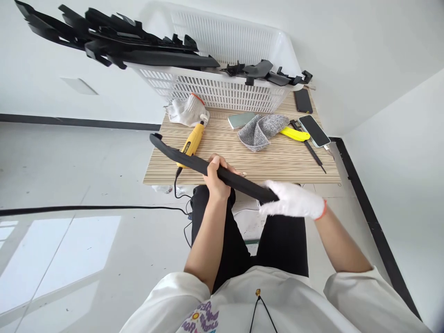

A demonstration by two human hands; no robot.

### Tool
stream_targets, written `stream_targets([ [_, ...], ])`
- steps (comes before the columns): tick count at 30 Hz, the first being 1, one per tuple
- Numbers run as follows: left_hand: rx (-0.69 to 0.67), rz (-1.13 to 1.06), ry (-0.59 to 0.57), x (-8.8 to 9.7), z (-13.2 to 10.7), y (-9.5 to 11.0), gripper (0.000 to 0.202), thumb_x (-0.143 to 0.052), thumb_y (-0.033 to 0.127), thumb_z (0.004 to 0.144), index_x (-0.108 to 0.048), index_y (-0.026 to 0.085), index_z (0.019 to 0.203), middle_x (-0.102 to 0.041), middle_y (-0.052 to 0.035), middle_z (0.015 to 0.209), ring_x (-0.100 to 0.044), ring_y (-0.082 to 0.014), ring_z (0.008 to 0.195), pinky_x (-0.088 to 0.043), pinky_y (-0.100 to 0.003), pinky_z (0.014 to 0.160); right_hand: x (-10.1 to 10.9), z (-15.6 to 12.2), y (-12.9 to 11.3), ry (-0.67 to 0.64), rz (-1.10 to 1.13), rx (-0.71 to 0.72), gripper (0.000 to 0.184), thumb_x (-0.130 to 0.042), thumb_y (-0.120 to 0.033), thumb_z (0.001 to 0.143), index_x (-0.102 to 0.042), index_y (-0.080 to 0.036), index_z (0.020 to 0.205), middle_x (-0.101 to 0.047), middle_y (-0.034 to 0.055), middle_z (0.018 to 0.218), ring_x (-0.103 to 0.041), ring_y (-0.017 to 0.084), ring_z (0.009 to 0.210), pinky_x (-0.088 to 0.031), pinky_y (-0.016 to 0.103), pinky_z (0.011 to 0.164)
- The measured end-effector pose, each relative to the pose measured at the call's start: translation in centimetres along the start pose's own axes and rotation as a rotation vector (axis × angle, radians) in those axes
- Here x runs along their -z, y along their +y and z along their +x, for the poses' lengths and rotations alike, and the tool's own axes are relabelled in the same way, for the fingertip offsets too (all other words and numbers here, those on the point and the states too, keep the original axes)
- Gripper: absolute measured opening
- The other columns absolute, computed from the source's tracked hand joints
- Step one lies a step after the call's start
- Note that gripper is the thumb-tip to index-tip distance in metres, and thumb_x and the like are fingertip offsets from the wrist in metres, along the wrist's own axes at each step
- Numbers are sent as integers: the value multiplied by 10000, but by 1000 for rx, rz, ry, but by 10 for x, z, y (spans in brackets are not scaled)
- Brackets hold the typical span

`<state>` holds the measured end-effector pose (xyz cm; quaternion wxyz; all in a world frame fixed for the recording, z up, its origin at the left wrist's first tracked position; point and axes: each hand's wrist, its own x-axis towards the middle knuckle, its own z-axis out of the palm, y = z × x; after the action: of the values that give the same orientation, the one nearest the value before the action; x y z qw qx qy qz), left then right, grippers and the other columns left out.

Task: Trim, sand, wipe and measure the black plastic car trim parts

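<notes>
A long, slightly curved black plastic trim strip [194,163] slants across the front of the table, its far end hooked upward at the left. My bare left hand [218,178] is closed around its middle. At the strip's lower right end, my right hand [293,200], in a white knitted glove with an orange cuff, grips it between thumb and fingers. Under the strip's left part lies a yellow rotary tool [193,140] with a pale tip, partly covered by the strip. A second white glove [187,111] lies crumpled beside that tip.
A white plastic basket [215,90] stands at the back, heaped with black plastic parts [138,46] that overhang its left side. On the wooden table [277,171] are a grey cloth [262,131], a pale green block [241,120], a yellow utility knife [294,134] and two phones [314,131]. A cable [104,208] crosses leftward.
</notes>
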<state>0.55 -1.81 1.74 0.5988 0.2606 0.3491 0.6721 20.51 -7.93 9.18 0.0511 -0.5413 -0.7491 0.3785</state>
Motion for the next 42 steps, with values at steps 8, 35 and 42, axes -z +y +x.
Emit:
stream_targets([
  [8, 41, 43, -330, -4, -14, -14, 565, -833, 535, 769, -551, 245, 1164, -785, -44, 906, -756, -202, 706, -616, -296, 672, -57, -9, -23, 338, -207, -164, 419, -512, -559, 1006, -613, -210, 1215, -769, 77, 939, -751, 259, 818, -485, 319, 653],
  [35, 66, 54, -511, 2, -17, -32, 360, -645, 478, 870, -362, 256, 877, -433, 131, 500, -440, -113, 334, -378, -223, 367, 76, 46, 109, 550, -313, -596, 221, -661, -362, 745, -607, -196, 609, -603, 43, 622, -536, 194, 668, -330, 328, 617],
  [42, 131, 90, -476, -1, -14, -27, 310, -549, 489, 887, -349, 255, 921, -449, 140, 516, -471, -118, 365, -451, -242, 438, 51, 43, 119, 972, -241, -546, 209, -585, -385, 846, -644, -196, 911, -711, 106, 916, -622, 258, 866, -447, 385, 817],
])
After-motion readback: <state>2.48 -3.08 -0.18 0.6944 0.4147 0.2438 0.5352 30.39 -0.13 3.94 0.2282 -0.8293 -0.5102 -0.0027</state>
